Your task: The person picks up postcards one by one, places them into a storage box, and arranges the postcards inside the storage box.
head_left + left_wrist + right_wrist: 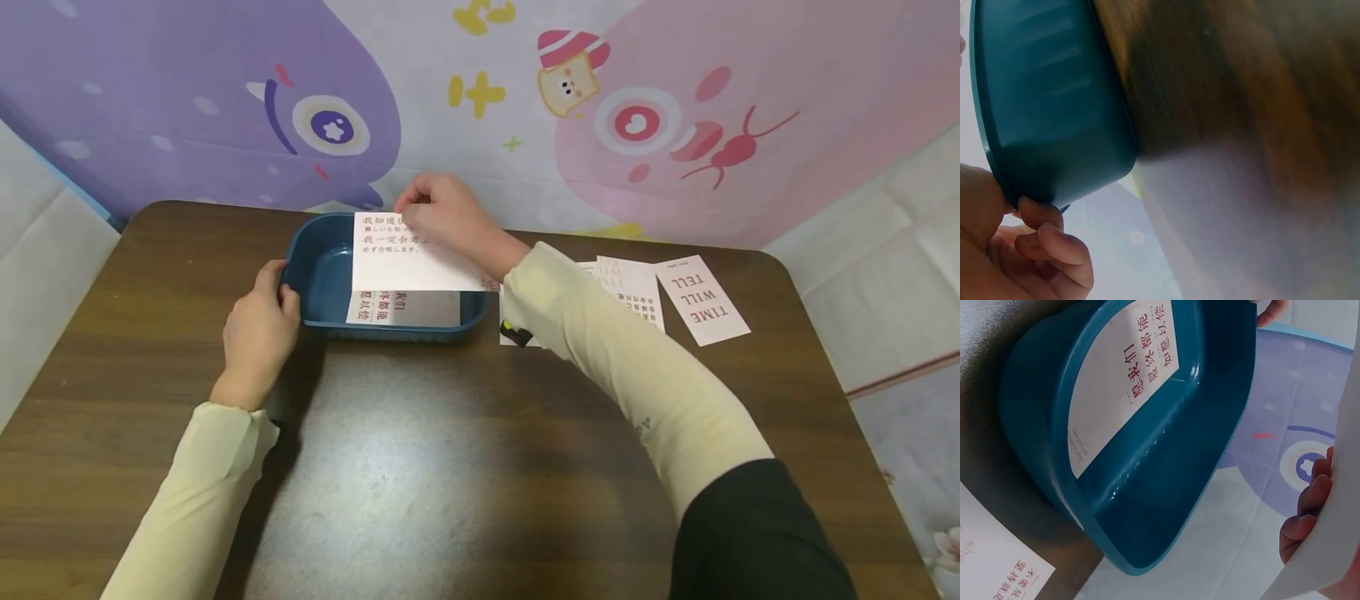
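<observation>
With twelve o'clock pointing away from the person in the head view, a white printed card (405,271) hangs over the three o'clock half of a blue basin (382,332), apart from its floor. The right hand (457,221) pinches this card at its twelve o'clock edge, fingers curled behind it. Inside the basin, toward five o'clock, lies a second card (423,308) with red lettering. The left hand (261,325) grips the basin's rim at about nine o'clock.

At three o'clock from the basin, more cards sit on the brown table (420,467): a partly covered card (512,308) nearest, a middle card (636,287) overlapping it, and, farthest, a "TIME WILL TELL" card (705,300), upside down to the person. A cream sleeve (630,375) on the right arm hides part of them. A cartoon-printed cloth (465,150) hangs at twelve o'clock.
</observation>
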The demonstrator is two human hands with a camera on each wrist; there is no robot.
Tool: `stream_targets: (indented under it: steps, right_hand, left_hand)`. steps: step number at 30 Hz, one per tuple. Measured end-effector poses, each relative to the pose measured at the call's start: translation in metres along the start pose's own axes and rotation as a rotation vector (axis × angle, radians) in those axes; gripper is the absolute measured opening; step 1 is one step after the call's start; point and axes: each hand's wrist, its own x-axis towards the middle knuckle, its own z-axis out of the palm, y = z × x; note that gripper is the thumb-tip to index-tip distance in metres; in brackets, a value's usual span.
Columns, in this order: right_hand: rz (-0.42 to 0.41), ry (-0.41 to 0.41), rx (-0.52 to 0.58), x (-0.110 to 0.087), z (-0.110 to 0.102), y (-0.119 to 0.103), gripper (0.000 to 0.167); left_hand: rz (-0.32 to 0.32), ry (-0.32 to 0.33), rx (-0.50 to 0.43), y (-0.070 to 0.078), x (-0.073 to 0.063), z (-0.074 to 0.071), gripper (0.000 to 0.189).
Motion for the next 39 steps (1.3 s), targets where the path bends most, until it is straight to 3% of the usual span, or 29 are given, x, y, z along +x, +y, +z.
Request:
stream_targets:
  steps: [26, 39]
  right_hand:
    - [0.034, -0.019, -0.014, 0.009, 0.019, 0.009, 0.017]
    - [0.011, -0.031, -0.063, 0.011, 0.029, 0.016, 0.017]
  left_hand:
    - [0.004, 0.018, -0.009, 0.006, -0.004, 0.003, 0.043]
    - [-0.001, 0.011, -0.006, 0.006, -0.004, 0.003, 0.043]
